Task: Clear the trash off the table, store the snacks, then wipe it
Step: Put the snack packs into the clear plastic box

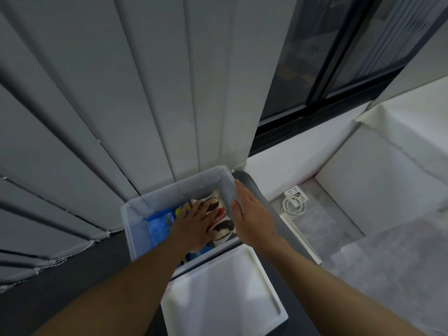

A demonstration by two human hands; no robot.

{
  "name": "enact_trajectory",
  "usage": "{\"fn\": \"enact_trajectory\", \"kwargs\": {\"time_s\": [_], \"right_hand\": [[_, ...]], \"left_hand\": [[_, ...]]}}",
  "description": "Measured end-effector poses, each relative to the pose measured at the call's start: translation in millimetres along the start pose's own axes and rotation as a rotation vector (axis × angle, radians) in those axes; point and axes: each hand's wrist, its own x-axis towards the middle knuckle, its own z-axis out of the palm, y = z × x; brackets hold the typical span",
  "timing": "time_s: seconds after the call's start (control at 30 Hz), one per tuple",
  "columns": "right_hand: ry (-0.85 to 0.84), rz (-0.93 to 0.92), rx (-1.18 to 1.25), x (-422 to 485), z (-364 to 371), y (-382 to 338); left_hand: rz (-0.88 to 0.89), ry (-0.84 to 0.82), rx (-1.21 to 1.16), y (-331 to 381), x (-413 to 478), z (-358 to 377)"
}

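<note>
A translucent plastic storage box (135,221) stands on the dark table against the curtain. Inside lie snack packs: a blue pack (158,223) on the left and a white-and-red pack with sandwich biscuits pictured on it (224,227) on the right. My left hand (194,224) reaches into the box and presses flat, fingers spread, on the snacks. My right hand (252,214) rests with straight fingers on the box's right rim. The box's white lid (225,294) lies flat just in front of the box.
A grey-white curtain (121,105) hangs right behind the box. To the right, beyond the table's edge, are a grey floor, a white power strip with a coiled cable (294,202), and a dark-framed window (339,69).
</note>
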Motion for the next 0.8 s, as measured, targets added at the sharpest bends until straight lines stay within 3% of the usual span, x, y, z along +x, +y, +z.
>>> {"fn": "enact_trajectory", "kwargs": {"time_s": [0.23, 0.4, 0.7, 0.8], "right_hand": [[-0.118, 0.019, -0.207, 0.8, -8.8, -9.2], [-0.063, -0.081, -0.325, -4.8, -16.6, -30.8], [-0.044, -0.273, -0.243, -42.2, 4.0, -85.2], [0.010, -0.462, -0.189, -67.8, 16.6, -105.9]], "left_hand": [[-0.057, 0.107, -0.122, -7.8, -34.6, -31.1], [-0.139, 0.232, -0.167, -20.0, -79.2, -47.7], [-0.359, 0.329, -0.314, -35.3, -185.6, -46.4], [-0.432, 0.384, -0.385, -37.9, -230.3, -32.5]]}}
